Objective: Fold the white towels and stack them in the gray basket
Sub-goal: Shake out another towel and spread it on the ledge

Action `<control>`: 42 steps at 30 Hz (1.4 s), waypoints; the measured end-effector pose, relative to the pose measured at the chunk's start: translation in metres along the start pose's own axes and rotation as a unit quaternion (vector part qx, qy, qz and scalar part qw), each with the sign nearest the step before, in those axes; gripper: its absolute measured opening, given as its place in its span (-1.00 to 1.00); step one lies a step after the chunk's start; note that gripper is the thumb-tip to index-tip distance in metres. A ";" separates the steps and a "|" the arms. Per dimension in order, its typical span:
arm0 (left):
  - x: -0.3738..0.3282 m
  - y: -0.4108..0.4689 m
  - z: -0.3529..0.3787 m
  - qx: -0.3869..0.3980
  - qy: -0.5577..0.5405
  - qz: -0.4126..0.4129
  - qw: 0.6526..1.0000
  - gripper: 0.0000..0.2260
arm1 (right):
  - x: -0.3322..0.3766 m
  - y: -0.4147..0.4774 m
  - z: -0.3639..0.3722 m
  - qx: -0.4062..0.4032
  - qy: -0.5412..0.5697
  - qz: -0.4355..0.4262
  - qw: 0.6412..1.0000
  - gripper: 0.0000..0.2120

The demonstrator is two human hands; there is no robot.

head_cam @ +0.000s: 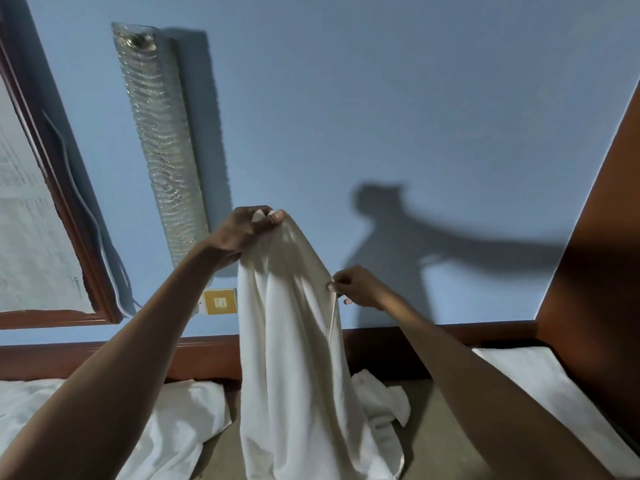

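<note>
White towel (294, 323) hangs lifted — left hand (246, 233), 12 o'clock, clutches a corner; right hand (353, 287), 3 o'clock, pinches the hem, likely to spread it.

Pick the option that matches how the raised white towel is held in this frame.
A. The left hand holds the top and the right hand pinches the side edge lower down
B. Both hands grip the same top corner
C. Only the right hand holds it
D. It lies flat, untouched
A: the left hand grips the top of the white towel, while the right hand pinches its side edge lower down.
</note>
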State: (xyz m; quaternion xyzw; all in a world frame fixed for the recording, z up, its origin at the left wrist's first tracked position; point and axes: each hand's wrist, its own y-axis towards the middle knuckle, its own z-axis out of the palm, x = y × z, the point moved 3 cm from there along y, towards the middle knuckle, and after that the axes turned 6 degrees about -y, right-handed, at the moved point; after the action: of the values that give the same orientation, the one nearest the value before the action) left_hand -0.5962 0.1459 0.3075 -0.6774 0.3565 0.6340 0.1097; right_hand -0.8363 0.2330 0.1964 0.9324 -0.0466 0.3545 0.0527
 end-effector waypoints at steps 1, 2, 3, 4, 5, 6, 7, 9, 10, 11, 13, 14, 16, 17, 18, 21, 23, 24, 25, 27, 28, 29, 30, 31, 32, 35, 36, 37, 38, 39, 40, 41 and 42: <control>0.006 0.000 -0.007 -0.024 0.001 -0.011 1.000 -0.53 | 0.000 -0.001 -0.001 0.010 0.055 0.008 0.998 -0.76; 0.011 0.000 -0.015 -0.046 0.017 -0.023 0.999 -0.52 | 0.003 -0.003 -0.002 0.017 0.111 0.011 0.994 -0.75; 0.016 -0.001 -0.024 -0.060 0.055 -0.040 0.996 -0.52 | 0.007 -0.005 -0.005 0.015 0.158 0.010 0.987 -0.76; 0.022 0.000 -0.032 -0.059 0.106 -0.063 0.991 -0.53 | 0.013 -0.005 -0.009 0.005 0.195 0.008 0.981 -0.77; 0.025 0.000 -0.038 -0.047 0.156 -0.084 0.983 -0.54 | 0.019 -0.004 -0.014 -0.008 0.232 0.007 0.973 -0.78; 0.027 -0.001 -0.038 -0.025 0.193 -0.098 0.976 -0.52 | 0.025 -0.002 -0.018 -0.015 0.266 0.007 0.964 -0.80; 0.027 -0.001 -0.034 0.005 0.227 -0.102 0.969 -0.47 | 0.033 0.000 -0.023 -0.012 0.288 0.001 0.958 -0.81; 0.025 -0.004 -0.009 0.091 0.259 -0.110 0.955 -0.40 | 0.051 0.003 -0.031 0.010 0.281 -0.032 0.959 -0.75; 0.024 -0.006 0.006 0.140 0.246 -0.117 0.952 -0.43 | 0.060 0.002 -0.036 0.018 0.266 -0.052 0.962 -0.70; 0.023 -0.007 0.019 0.177 0.219 -0.130 0.951 -0.52 | 0.069 0.001 -0.041 0.018 0.248 -0.071 0.966 -0.67; 0.019 -0.007 0.030 0.200 0.181 -0.132 0.954 -0.74 | 0.079 -0.004 -0.052 -0.005 0.198 -0.103 0.975 -0.65; 0.015 -0.006 0.029 0.196 0.173 -0.118 0.958 -0.77 | 0.080 -0.007 -0.056 -0.019 0.177 -0.116 0.977 -0.66; 0.009 -0.007 0.025 0.195 0.137 -0.091 0.967 -0.78 | 0.074 -0.012 -0.058 -0.030 0.161 -0.127 0.978 -0.76; 0.005 -0.008 0.024 0.185 0.114 -0.075 0.973 -0.79 | 0.069 -0.013 -0.056 -0.029 0.152 -0.125 0.980 -0.80; 0.003 -0.007 0.024 0.170 0.091 -0.057 0.980 -0.77 | 0.062 -0.011 -0.052 -0.027 0.131 -0.122 0.984 -0.79; 0.000 -0.004 0.026 0.120 0.028 -0.013 0.992 -0.75 | 0.038 -0.006 -0.030 -0.031 0.023 -0.100 0.994 -0.79; -0.002 -0.001 0.025 0.101 0.002 -0.002 0.995 -0.78 | 0.021 -0.003 -0.015 -0.029 -0.041 -0.070 0.996 -0.84; -0.003 0.000 0.023 0.091 -0.015 -0.006 0.996 -0.79 | 0.011 -0.002 -0.009 -0.022 -0.044 -0.051 0.997 -0.88; -0.003 0.000 0.020 0.077 -0.033 -0.011 0.996 -0.81 | 0.001 0.000 -0.004 -0.016 -0.021 -0.037 0.999 -0.94; -0.001 -0.001 0.011 0.042 -0.059 -0.020 0.997 -0.82 | -0.007 -0.005 -0.001 -0.001 0.078 -0.014 0.997 -0.87; 0.002 -0.001 0.006 0.017 -0.055 -0.030 0.998 -0.80 | -0.007 -0.008 -0.003 0.007 0.128 -0.009 0.992 -0.84; 0.008 -0.001 -0.001 -0.016 -0.027 -0.044 0.999 -0.78 | -0.005 -0.011 -0.005 0.010 0.170 -0.011 0.985 -0.81; 0.014 0.000 -0.009 -0.051 0.026 -0.061 0.997 -0.75 | 0.000 -0.014 -0.010 0.006 0.184 -0.018 0.983 -0.78; 0.020 0.001 -0.015 -0.080 0.087 -0.075 0.990 -0.73 | 0.005 -0.014 -0.015 -0.010 0.194 -0.023 0.981 -0.74; 0.023 0.001 -0.017 -0.092 0.135 -0.084 0.983 -0.73 | 0.012 -0.015 -0.021 -0.027 0.200 -0.036 0.979 -0.69; 0.023 0.001 0.005 0.011 0.199 -0.082 0.976 -0.58 | 0.040 -0.012 -0.034 -0.040 0.202 -0.074 0.976 -0.66; 0.022 0.000 0.019 0.074 0.201 -0.090 0.973 -0.50 | 0.052 -0.013 -0.038 -0.028 0.188 -0.094 0.977 -0.70; 0.022 -0.001 0.031 0.128 0.187 -0.102 0.969 -0.47 | 0.062 -0.014 -0.042 -0.018 0.170 -0.110 0.979 -0.70; 0.022 -0.002 0.040 0.165 0.171 -0.111 0.965 -0.52 | 0.070 -0.015 -0.047 -0.016 0.143 -0.120 0.982 -0.67; 0.021 -0.001 0.044 0.180 0.165 -0.113 0.963 -0.62 | 0.075 -0.016 -0.052 -0.017 0.121 -0.128 0.984 -0.63; 0.018 0.000 0.045 0.178 0.164 -0.105 0.964 -0.70 | 0.074 -0.017 -0.057 -0.021 0.100 -0.133 0.986 -0.62; 0.016 0.002 0.043 0.170 0.157 -0.093 0.969 -0.73 | 0.070 -0.017 -0.058 -0.024 0.086 -0.133 0.987 -0.65; 0.014 0.003 0.039 0.158 0.138 -0.084 0.974 -0.75 | 0.064 -0.018 -0.059 -0.024 0.076 -0.127 0.989 -0.69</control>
State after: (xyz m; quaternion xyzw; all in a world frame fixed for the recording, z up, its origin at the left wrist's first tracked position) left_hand -0.6296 0.1619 0.2883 -0.7598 0.4054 0.4589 0.2183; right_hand -0.8255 0.2558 0.2813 0.8996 0.0679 0.4135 0.1231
